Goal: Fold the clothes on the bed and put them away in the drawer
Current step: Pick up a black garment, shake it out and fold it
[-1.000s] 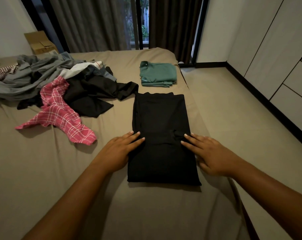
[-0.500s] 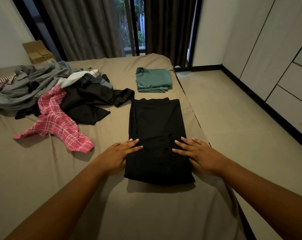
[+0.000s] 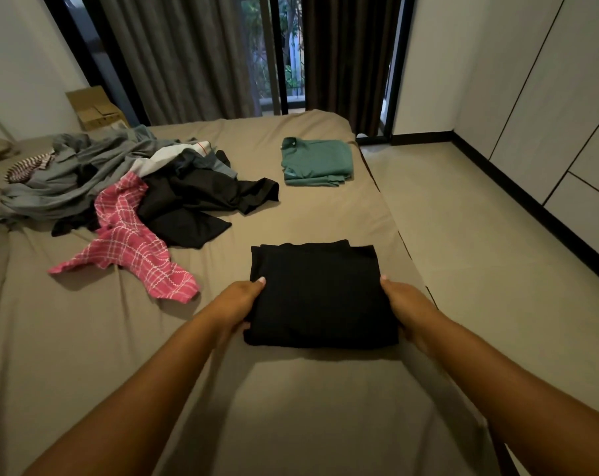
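1. Bed (image 3: 291, 407): taupe sheet, fills the lower and left frame; its right edge runs diagonally beside the floor (image 3: 480, 235).
2. Black garment (image 3: 320, 295): folded to a squat rectangle, lying on the bed at centre frame, near the right edge of the mattress; layered edges show along its far side.
3. Left hand (image 3: 237, 304): at the garment's left edge, thumb on top, fingers tucked under the fabric; clamped on the garment.
4. Right hand (image 3: 406, 305): at the garment's right edge, one fingertip showing at the top, the rest hidden beneath; clamped on the garment.
5. Green shirt (image 3: 317, 161): folded, upper centre of frame, on the bed, well apart from the black garment.
6. Pile (image 3: 126, 187): unfolded clothes, upper left of frame: grey, black and white pieces, with a pink checked cloth (image 3: 129, 242) trailing toward centre.
7. Box (image 3: 97, 108): cardboard, far upper left, behind the pile.
8. Drawers (image 3: 590, 173): pale fronts in the wall unit, right edge of frame.
9. Curtains (image 3: 195, 56): grey and brown, top of frame, flanking a window.
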Available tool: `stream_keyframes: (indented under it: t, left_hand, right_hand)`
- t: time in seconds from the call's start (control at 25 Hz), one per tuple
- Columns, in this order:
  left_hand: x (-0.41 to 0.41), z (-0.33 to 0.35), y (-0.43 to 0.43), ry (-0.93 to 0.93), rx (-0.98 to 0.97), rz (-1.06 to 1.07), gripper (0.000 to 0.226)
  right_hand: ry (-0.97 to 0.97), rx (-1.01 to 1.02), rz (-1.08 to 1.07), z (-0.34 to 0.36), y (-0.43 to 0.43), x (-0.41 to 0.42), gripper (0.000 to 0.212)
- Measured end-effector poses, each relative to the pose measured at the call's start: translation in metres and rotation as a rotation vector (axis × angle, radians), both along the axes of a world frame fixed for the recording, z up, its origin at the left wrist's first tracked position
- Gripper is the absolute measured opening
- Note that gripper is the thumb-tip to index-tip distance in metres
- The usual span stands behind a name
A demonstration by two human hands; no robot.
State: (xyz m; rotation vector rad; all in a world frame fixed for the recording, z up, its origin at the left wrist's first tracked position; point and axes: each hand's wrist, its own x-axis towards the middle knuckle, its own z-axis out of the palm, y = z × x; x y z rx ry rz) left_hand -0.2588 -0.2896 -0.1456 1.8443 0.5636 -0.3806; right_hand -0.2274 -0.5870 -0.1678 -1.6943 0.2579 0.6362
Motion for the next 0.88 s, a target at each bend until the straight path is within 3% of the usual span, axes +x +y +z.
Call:
stream_keyframes:
  t: [0.08,0.16,0.32,0.48,0.68,0.88]
  left_hand:
    - [0.014,-0.014,-0.014,-0.012,0.068,0.121,0.073]
    - [0.011,-0.025,-0.026,-0.06,0.166,0.132,0.081]
    - [-0.003,-0.042,-0.039,-0.211,0.573,0.147,0.049]
    - [0.01,-0.035,-0.04,-0.392,0.57,0.209,0.045]
    - [0.013,-0.042,-0.04,-0.235,0.675,0.235,0.044]
    - [0.024,-0.038,-0.028,-0.16,0.692,0.267,0.066]
  right_hand:
    - [0.069,-0.096,-0.07,-0.002,0.015,0.018,0.068]
    - [0.004,-0.227,-0.021,-0.009,0.019,0.022,0.06]
    - [-0.173,-0.283,-0.033,-0.021,0.022,0.021,0.037]
    - [-0.501,-0.284,-0.193,-0.02,0.031,0.014,0.027]
    - [-0.32,-0.535,-0.1,-0.025,0.027,0.024,0.033]
    - [-0.393,-0.782,-0.067,-0.022,0.034,0.025,0.059]
